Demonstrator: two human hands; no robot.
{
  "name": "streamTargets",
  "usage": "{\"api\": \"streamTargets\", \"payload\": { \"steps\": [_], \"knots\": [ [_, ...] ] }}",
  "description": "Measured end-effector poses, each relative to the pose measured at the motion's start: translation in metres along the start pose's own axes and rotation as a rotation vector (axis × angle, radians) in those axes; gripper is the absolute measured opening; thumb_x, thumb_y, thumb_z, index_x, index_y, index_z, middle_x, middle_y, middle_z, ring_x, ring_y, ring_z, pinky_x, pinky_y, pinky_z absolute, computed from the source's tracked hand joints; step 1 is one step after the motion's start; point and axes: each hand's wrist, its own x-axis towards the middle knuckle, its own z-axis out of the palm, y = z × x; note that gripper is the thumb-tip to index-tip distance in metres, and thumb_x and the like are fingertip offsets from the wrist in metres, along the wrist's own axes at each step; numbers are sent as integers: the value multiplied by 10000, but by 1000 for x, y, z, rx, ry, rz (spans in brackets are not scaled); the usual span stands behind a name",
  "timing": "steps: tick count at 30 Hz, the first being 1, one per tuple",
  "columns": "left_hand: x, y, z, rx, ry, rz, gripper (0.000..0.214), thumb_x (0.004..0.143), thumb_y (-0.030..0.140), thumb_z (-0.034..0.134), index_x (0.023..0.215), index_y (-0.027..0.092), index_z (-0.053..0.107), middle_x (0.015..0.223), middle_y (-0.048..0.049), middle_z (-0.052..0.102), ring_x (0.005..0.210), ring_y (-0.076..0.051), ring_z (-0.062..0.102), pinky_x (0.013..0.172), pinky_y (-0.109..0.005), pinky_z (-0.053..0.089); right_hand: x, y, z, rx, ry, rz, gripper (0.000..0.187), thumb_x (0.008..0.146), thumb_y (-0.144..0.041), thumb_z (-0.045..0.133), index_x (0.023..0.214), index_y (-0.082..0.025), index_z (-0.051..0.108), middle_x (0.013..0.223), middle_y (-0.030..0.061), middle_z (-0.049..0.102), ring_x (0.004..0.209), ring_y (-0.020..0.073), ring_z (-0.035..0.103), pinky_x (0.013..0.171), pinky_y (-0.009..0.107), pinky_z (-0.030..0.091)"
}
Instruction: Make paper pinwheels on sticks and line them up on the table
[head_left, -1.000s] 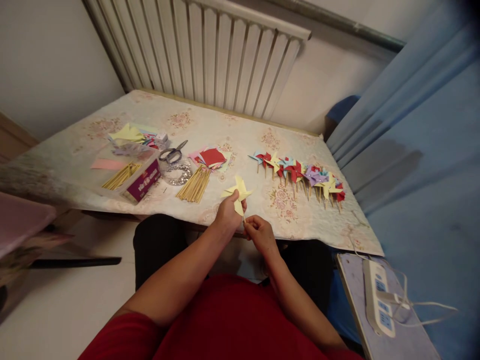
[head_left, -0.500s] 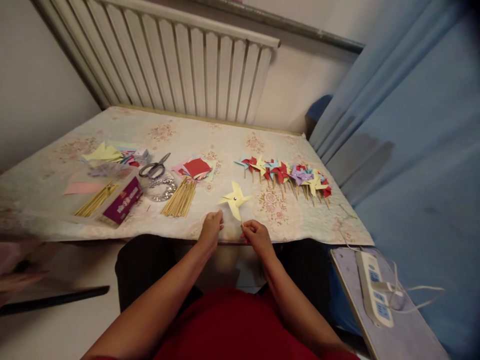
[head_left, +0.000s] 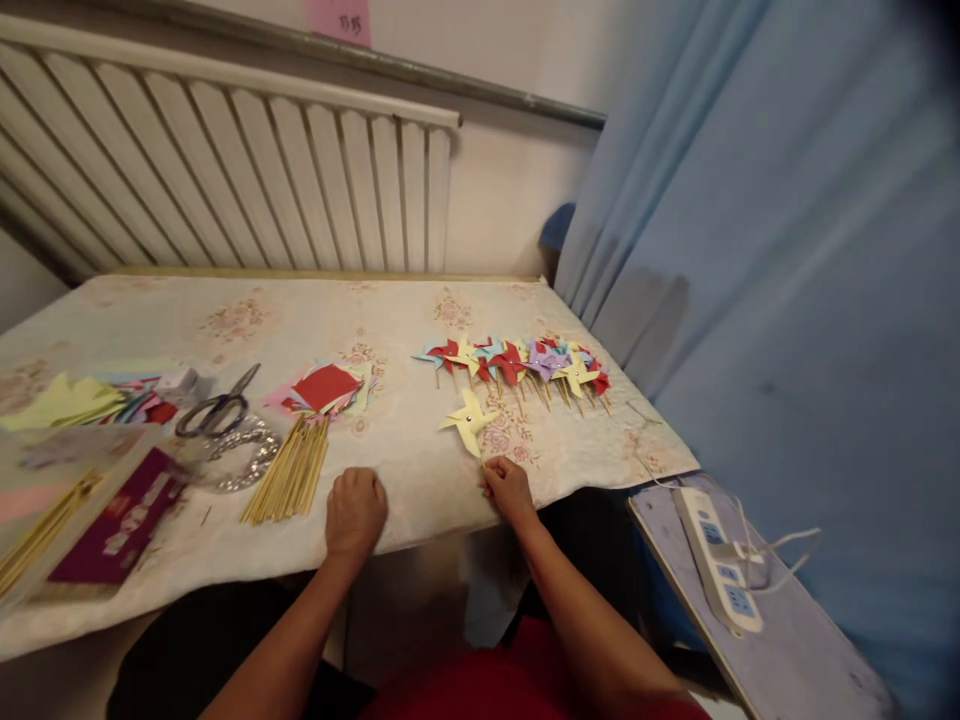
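Observation:
My right hand [head_left: 508,488] pinches the thin stick of a pale yellow paper pinwheel [head_left: 468,420] near the table's front edge. Its blades point away from me, with a small shiny bead at the centre. My left hand [head_left: 356,508] is curled into a fist at the table's front, right of a bundle of thin wooden sticks [head_left: 289,470]. Nothing sticks out of that fist; its palm side is hidden. Beyond the yellow pinwheel lies a row of finished pinwheels [head_left: 517,362] in red, yellow, purple and blue.
Left of the sticks are scissors [head_left: 217,412], a bag of shiny beads [head_left: 244,452] and a purple-labelled box [head_left: 120,520]. Stacked paper squares [head_left: 326,388] lie behind the sticks; yellow paper pieces [head_left: 71,402] lie far left. A power strip [head_left: 716,560] rests on a side board at right.
My view has turned to the right. My left hand has moved left, away from the yellow pinwheel, and closed into a fist. The right hand still holds the pinwheel, moved towards the finished row.

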Motion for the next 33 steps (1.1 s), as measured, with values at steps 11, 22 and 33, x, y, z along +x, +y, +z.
{"api": "streamTargets", "payload": {
  "steps": [11, 22, 33],
  "knots": [
    [2, -4, 2, 4, 33, 46, 241, 923, 264, 363, 821, 167, 559, 832, -90, 545, 844, -240, 493, 755, -356, 357, 4, 8, -4, -21, -12, -88, 125, 771, -278, 528, 698, -197, 588, 545, -40, 575, 455, 108, 517, 473, 217, 391],
    [4, -5, 2, 8, 55, 68, 265, 923, 277, 357, 839, 163, 581, 835, -94, 552, 850, -246, 497, 764, -358, 366, 7, 10, -5, -1, -12, -89, 104, 774, -246, 534, 701, -191, 583, 551, -39, 578, 455, 99, 511, 471, 206, 391],
    [6, -8, 6, 7, 23, 64, 278, 907, 286, 378, 850, 159, 618, 834, -100, 575, 857, -255, 512, 766, -359, 365, 6, 9, -6, 61, -26, -22, 101, 776, -267, 539, 710, -198, 571, 561, -45, 577, 426, 80, 472, 400, 178, 338]
  ]
}}
